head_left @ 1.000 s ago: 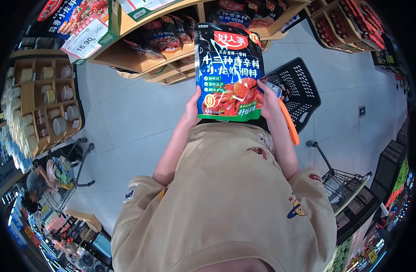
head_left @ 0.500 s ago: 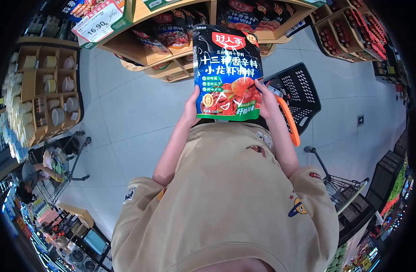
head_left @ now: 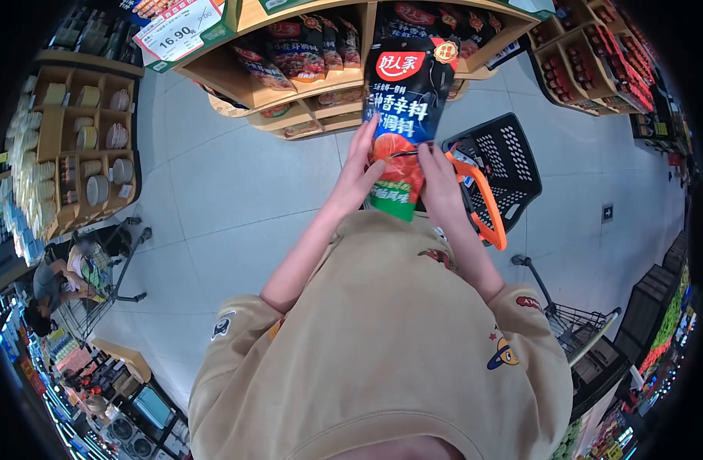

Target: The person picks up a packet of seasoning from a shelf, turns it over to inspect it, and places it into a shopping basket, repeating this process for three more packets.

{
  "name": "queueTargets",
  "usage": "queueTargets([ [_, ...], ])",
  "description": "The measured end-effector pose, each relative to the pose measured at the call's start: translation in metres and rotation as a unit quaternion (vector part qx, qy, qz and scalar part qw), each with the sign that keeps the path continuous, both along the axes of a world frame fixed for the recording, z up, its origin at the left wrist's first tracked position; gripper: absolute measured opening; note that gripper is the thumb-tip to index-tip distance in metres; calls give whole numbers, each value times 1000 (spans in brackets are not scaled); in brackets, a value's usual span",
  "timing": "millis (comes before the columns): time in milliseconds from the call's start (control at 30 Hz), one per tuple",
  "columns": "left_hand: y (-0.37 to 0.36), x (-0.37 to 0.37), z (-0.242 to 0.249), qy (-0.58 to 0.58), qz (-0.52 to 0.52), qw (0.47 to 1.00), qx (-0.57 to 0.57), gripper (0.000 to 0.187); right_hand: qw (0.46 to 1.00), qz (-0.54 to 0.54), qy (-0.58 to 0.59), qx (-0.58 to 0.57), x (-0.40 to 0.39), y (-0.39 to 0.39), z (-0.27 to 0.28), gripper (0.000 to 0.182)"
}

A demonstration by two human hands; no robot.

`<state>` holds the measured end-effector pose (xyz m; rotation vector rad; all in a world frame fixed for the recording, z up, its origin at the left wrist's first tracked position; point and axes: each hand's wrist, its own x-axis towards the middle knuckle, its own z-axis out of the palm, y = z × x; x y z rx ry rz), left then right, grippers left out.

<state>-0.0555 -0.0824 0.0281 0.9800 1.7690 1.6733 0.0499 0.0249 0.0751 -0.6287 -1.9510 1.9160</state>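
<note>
Between my two hands is a black and blue seasoning packet [head_left: 403, 100] with a red logo, white lettering, a crayfish picture and a green lower edge. It is turned at an angle, so part of its front is out of sight. My left hand [head_left: 363, 162] grips its left edge, thumb across the lower front. My right hand [head_left: 437, 178] holds the lower right edge, fingers curled round it. Just right of that hand, a black shopping basket [head_left: 512, 165] with an orange handle [head_left: 485, 203] is on or near the floor.
Ahead stands a wooden shelf [head_left: 290, 92] with similar packets [head_left: 298, 50] and a 16.90 price sign [head_left: 181, 31]. Crockery shelves [head_left: 98, 146] are at left, jar shelves [head_left: 589, 65] at right. Shopping carts [head_left: 98, 291] [head_left: 577, 322] flank me; a person [head_left: 52, 287] is by the left one.
The packet has turned from facing me squarely to an angled, partly side-on view and shifted right. My left hand has moved right along with it, closer to my right hand.
</note>
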Motion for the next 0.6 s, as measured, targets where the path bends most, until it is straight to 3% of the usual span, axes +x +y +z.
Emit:
queueTargets([
  [33, 4, 2, 0, -61, -17, 994, 88, 60, 972, -15, -2, -233, -7, -15, 7, 37],
  [67, 5, 3, 1, -60, -17, 994, 88, 60, 984, 59, -33, -164, -6, -19, 18, 40],
  [100, 6, 3, 4, -230, -22, 970, 82, 60, 993, 104, -25, -54, -7, -24, 23, 38],
  [133, 7, 3, 6, -392, -28, 916, 73, 62, 987, 147, -18, 56, -8, -28, 25, 36],
  [167, 8, 3, 7, -544, -33, 836, 62, 64, 988, 146, -17, 57, -7, -28, 25, 36],
  [200, 4, 2, 7, -597, -37, 797, 86, 65, 977, 181, -33, 107, -6, -29, 24, 34],
  [267, -3, 4, 2, -639, -37, 756, 137, 65, 964, 213, -46, 154, -8, -30, 22, 33],
  [367, -12, 1, -3, -642, -26, 749, 161, 65, 962, 189, -15, -197, -6, -23, 33, 32],
  [467, -16, 0, -4, -640, -15, 748, 173, 65, 956, 139, 22, -257, -1, -10, 30, 31],
  [600, -18, 0, -4, -638, -7, 749, 179, 65, 993, 12, 38, -107, 6, 17, 22, 27],
])
